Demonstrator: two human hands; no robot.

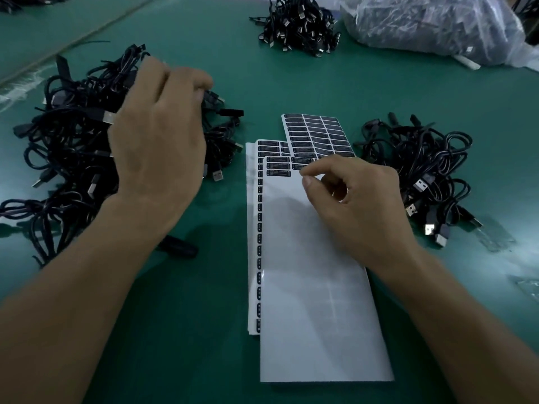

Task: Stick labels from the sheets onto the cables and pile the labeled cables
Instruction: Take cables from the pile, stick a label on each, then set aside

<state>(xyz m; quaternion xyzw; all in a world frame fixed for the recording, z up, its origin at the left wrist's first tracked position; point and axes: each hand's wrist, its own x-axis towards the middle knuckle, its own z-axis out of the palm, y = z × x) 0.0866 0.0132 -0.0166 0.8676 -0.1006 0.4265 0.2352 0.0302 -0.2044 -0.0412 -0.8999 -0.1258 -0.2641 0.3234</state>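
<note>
Reaching into the cable heap (pixel 67 135) at nine o'clock, the left hand (pixel 157 126) buries its curled fingers (pixel 180 80), and I can't tell if it has a grip. The label sheets (pixel 315 287) lie mid-tabletop (pixel 189 316), their white print unreadable. The right hand (pixel 358 205) brings thumb and forefinger nearly together at the label row (pixel 278 166); whether they pinch one is unclear. A smaller cable pile (pixel 423 170) sits at three o'clock.

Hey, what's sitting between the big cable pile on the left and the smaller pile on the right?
In the head view, overlapping label sheets lie on the green table, with the right hand over them.
</note>
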